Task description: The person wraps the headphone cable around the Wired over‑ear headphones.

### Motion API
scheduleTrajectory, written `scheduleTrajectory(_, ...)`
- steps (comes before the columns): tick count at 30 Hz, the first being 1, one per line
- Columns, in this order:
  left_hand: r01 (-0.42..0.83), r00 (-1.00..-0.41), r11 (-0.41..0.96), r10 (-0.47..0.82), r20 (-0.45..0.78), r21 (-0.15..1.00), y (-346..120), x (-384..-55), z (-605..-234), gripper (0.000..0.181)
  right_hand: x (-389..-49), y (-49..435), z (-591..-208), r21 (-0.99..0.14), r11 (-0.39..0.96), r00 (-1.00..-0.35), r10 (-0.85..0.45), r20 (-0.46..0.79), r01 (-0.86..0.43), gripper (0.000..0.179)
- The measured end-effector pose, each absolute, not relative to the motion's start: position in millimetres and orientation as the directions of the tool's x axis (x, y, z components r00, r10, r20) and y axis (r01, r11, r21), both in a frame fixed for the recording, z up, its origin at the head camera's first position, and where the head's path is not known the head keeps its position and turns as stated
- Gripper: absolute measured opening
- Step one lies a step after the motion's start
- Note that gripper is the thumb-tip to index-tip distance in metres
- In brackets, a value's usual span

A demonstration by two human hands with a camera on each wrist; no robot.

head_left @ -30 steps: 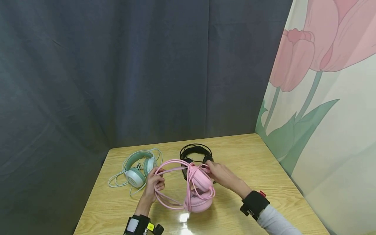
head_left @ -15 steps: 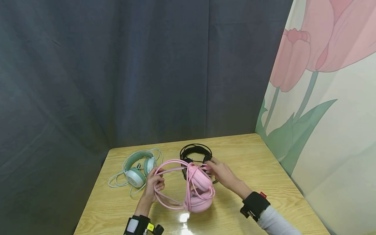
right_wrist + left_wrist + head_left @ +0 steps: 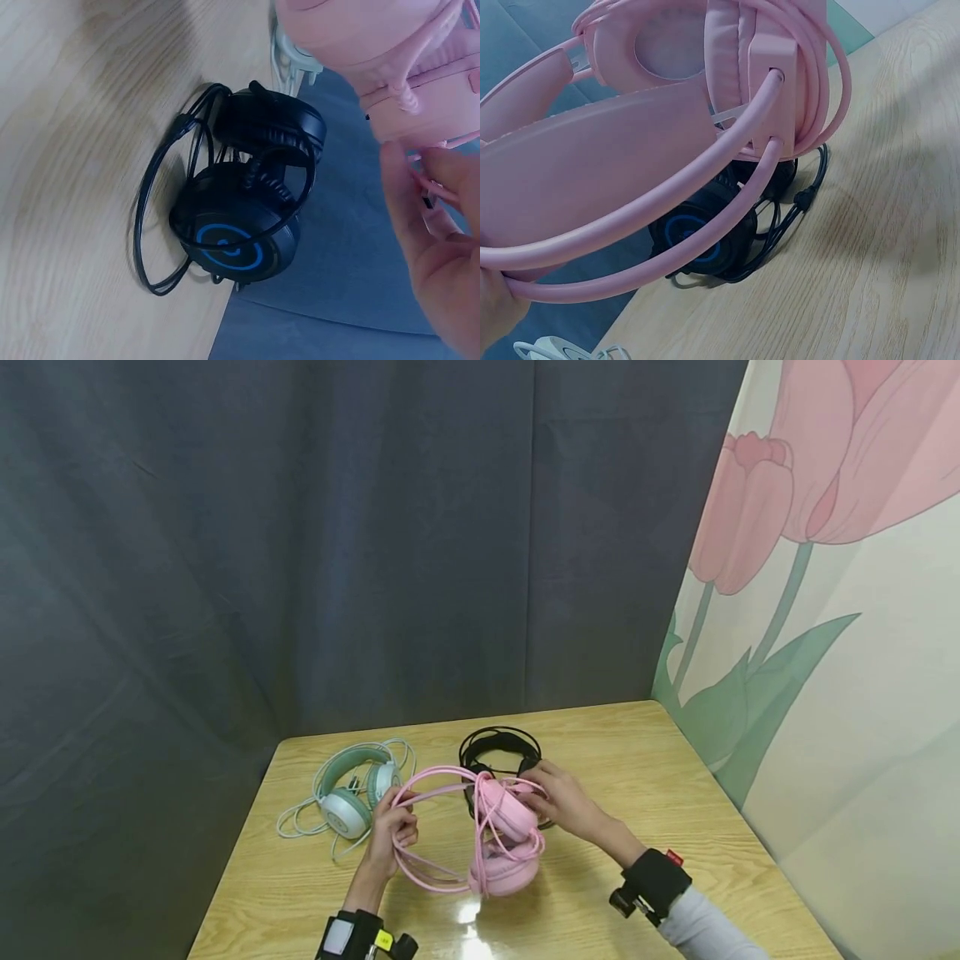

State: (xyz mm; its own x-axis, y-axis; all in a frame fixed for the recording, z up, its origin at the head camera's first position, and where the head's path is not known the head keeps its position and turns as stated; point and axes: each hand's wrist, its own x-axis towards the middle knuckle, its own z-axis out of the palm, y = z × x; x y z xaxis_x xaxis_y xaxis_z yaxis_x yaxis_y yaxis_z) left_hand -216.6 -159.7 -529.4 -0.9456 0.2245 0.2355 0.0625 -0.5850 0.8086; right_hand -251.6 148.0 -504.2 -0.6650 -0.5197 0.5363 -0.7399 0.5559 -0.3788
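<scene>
Pink headphones (image 3: 508, 814), and I'm holding them up over the counter (image 3: 622, 768), around its middle and toward the near edge! The fingers (image 3: 406, 825) of my left hand (image 3: 393, 839) are gripping the headband (image 3: 667, 191) at its top, and the ear cups (image 3: 506, 872) are pointing toward the right edge. Over there my right hand (image 3: 566, 803) is working tight beside the upper cup: its fingers are pinching a strand of the pink cable (image 3: 815, 90), with a small metal plug (image 3: 429, 198) showing right by them. More of that cable is wrapping round the cups. Behind, the black headphones (image 3: 236, 210) are lying near the middle of the far edge, partly hidden by the pink pair. Mint headphones (image 3: 346, 815) are resting toward the far left corner, just beyond my left hand. A dark curtain (image 3: 420, 552) is hanging past the far edge.
</scene>
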Motion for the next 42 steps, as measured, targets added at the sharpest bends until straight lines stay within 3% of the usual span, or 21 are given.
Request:
scheduleTrajectory(6, 0.027, -0.939, -0.607, 0.258, 0.228, 0.795, -161.9, -215.7, -531.3, 0.03, -253.1, 147.5, -505.1, -0.373, 0.494, -0.616, -0.566, 0.548, -0.785, 0.029)
scheduleTrajectory(13, -0.004, -0.91, -0.639, 0.322, 0.262, 0.769, -160.0, -214.9, -528.5, 0.03, -253.8, 148.4, -504.9, -0.26, 0.512, -0.546, -0.553, 0.629, -0.819, 0.029)
scheduleTrajectory(19, -0.008, -0.918, -0.629, 0.312, 0.243, 0.777, -159.8, -214.8, -528.3, 0.03, -255.5, 152.3, -505.6, -0.21, 0.503, -0.511, -0.591, 0.624, -0.838, 0.035)
scheduleTrajectory(23, -0.019, -0.93, -0.624, 0.299, 0.216, 0.781, -161.9, -215.1, -529.8, 0.03, -254.2, 153.1, -505.2, -0.268, 0.482, -0.537, -0.6, 0.593, -0.834, 0.021)
scheduleTrajectory(27, -0.019, -0.93, -0.622, 0.299, 0.215, 0.783, -162.3, -215.6, -530.7, 0.03, -252.9, 151.9, -503.8, -0.358, 0.477, -0.591, -0.557, 0.583, -0.802, 0.02)
scheduleTrajectory(32, -0.01, -0.926, -0.625, 0.3, 0.228, 0.781, -160.9, -215.0, -529.2, 0.03, -252.5, 147.3, -503.6, -0.364, 0.484, -0.598, -0.532, 0.599, -0.795, 0.017)
scheduleTrajectory(36, -0.008, -0.925, -0.624, 0.301, 0.231, 0.782, -158.7, -214.0, -528.0, 0.03, -249.9, 142.6, -499.8, -0.428, 0.413, -0.595, -0.553, 0.582, -0.803, 0.036)
scheduleTrajectory(39, -0.009, -0.922, -0.612, 0.311, 0.231, 0.791, -157.3, -213.1, -528.2, 0.031, -249.2, 139.8, -496.1, -0.392, 0.379, -0.545, -0.601, 0.585, -0.838, 0.054)
scheduleTrajectory(42, -0.014, -0.918, -0.608, 0.323, 0.231, 0.794, -156.3, -212.2, -528.4, 0.032, -249.6, 138.7, -493.9, -0.277, 0.355, -0.448, -0.644, 0.621, -0.893, 0.047)
